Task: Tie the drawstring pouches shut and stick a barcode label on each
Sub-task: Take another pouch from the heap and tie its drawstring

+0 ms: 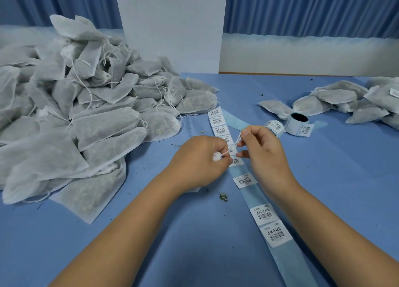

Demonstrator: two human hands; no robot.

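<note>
pouch neck (pixel 216 157) gripped in left hand (pixel 197 161), right hand (pixel 262 150) pinching drawstring (pixel 237 140)

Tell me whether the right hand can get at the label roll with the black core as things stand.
Probably yes: the label roll sits close beyond the right hand, uncovered, approach open from above. But that hand pinches the drawstring and would have to let go first.

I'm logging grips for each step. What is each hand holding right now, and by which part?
The left hand grips a pouch by its gathered neck; the right hand pinches its drawstring.
</note>
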